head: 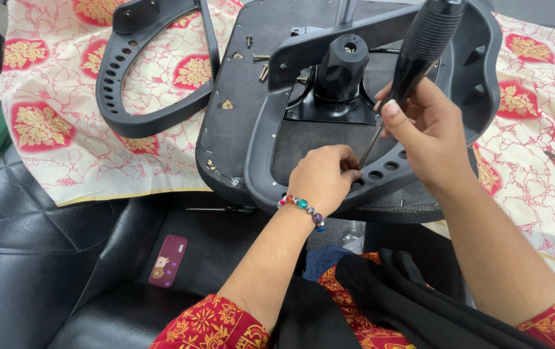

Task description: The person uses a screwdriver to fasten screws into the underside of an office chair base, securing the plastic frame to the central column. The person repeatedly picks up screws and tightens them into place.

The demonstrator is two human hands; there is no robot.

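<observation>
Nearest to us, our left hand (321,176) is pinched shut on something small at the screwdriver's tip — likely a screw, though we cannot tell. Our right hand (429,132) is clenched around the lower part of the screwdriver (420,48), whose ribbed black handle looks grippy and stiff. Its tip meets the armrest (271,161) lying across the upturned chair seat (235,123) on the patterned cloth (57,116). We judge the seat heavy and rigid — best held by its rim. Loose screws (261,64) lie on it.
</observation>
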